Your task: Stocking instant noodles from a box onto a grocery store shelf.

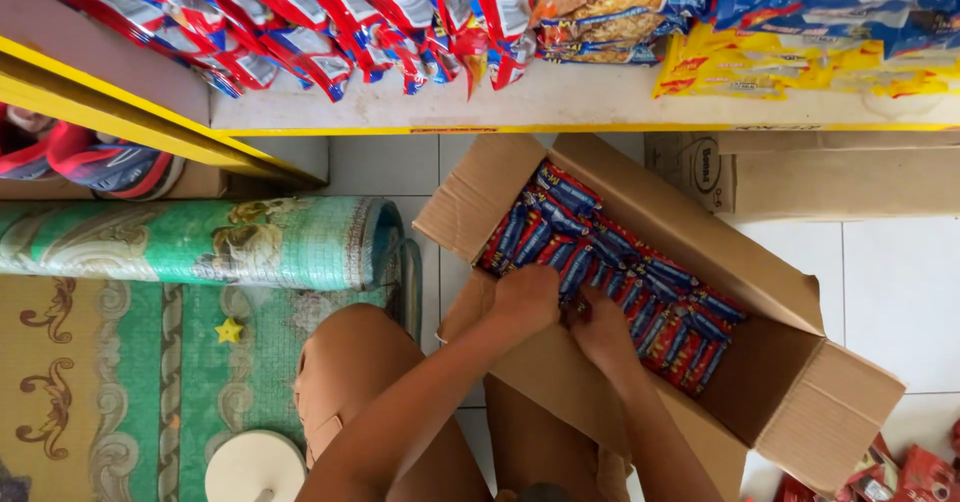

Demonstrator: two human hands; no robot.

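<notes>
Gripping packets (pixel 610 272) in carton (pixel 800 402), hands (pixel 565 312) together beside rolled mat (pixel 200 242).

Small shop – shelf (pixel 560 102) stacked with snack packets (pixel 330 22), stock carton (pixel 790 382) on tiled floor (pixel 890 292).

Rolled green mat (pixel 200 242), small yellow star (pixel 229 331), shelf of red packets (pixel 300 22)
</notes>
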